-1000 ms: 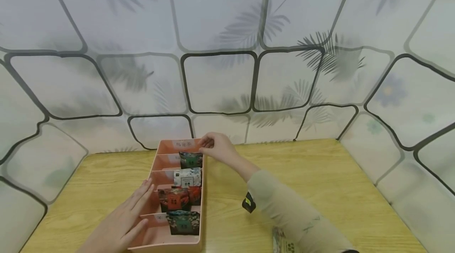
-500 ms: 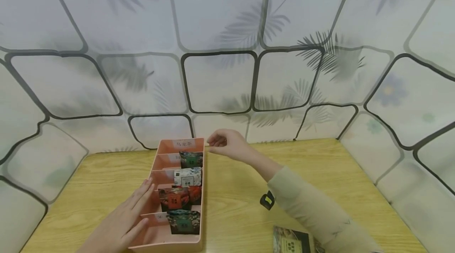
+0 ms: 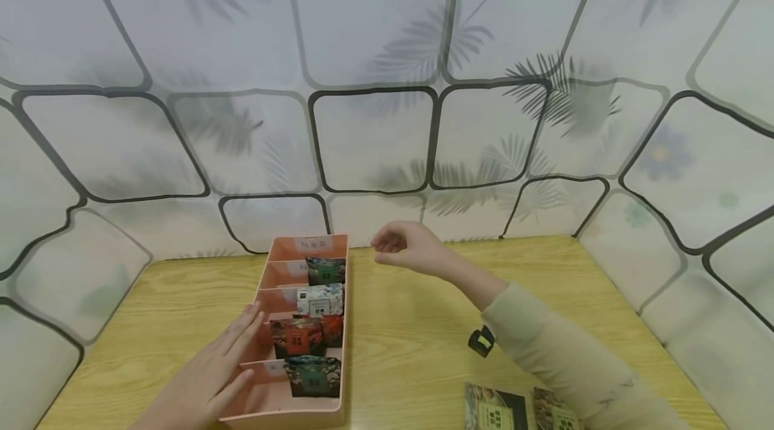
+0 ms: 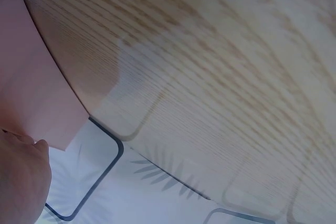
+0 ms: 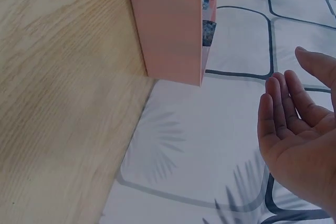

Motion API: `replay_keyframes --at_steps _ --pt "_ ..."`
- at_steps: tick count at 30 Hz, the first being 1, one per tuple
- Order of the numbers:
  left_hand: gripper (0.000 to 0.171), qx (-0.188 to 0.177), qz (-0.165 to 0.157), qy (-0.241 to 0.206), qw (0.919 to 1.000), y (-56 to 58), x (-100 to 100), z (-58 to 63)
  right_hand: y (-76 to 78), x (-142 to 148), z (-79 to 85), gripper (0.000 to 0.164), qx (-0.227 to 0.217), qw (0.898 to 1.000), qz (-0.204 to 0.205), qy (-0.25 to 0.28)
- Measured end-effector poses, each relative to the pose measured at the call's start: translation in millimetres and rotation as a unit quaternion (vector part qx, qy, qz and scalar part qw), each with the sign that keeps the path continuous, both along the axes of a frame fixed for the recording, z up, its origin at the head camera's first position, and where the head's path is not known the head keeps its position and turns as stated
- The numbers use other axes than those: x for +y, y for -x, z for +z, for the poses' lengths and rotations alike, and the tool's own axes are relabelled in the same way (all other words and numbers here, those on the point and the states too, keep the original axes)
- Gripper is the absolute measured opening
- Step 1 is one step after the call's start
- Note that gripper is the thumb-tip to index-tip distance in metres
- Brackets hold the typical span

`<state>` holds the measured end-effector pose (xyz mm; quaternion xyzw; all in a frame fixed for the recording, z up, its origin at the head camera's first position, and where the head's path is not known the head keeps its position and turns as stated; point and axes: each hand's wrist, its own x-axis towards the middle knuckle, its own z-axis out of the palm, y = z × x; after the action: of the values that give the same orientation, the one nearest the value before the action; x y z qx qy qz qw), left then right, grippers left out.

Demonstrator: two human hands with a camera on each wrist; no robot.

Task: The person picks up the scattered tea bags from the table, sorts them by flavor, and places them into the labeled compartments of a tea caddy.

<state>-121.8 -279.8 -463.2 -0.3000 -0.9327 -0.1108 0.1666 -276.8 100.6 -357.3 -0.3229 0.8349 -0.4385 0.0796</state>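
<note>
A long pink box (image 3: 316, 404) with several labelled compartments stands on the table. My left hand (image 3: 202, 366) rests against its left side, fingers straight. Inside lie a dark green sachet (image 3: 313, 376) at the front, red sachets (image 3: 297, 337) behind it, then a white patterned sachet (image 3: 319, 301) and a green sachet (image 3: 326, 271). The rearmost compartment shows its bare back wall and label. Right of the box's far end my right hand (image 3: 411, 248) hovers over the table, apart from the box. Its fingers (image 5: 285, 98) are loosely bent, and the palm holds nothing.
Two brown-and-black sachets, a left one (image 3: 496, 408) and a right one (image 3: 553, 410), lie at the table's front right. A small black object (image 3: 482, 341) shows beside the right sleeve. A patterned curtain (image 3: 375, 141) borders the wooden table (image 3: 417, 322).
My right hand has drawn away from the box's far right corner toward the right. More of the sachets at the front right shows now. My left hand stays put.
</note>
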Motion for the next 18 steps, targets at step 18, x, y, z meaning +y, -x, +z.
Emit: replay_keyframes --at_steps 18 --pt "0.076 0.006 0.000 0.004 1.0000 0.2 -1.4 -0.2 -16.9 47.1 -20.9 0.022 -0.010 0.997 0.046 -0.056"
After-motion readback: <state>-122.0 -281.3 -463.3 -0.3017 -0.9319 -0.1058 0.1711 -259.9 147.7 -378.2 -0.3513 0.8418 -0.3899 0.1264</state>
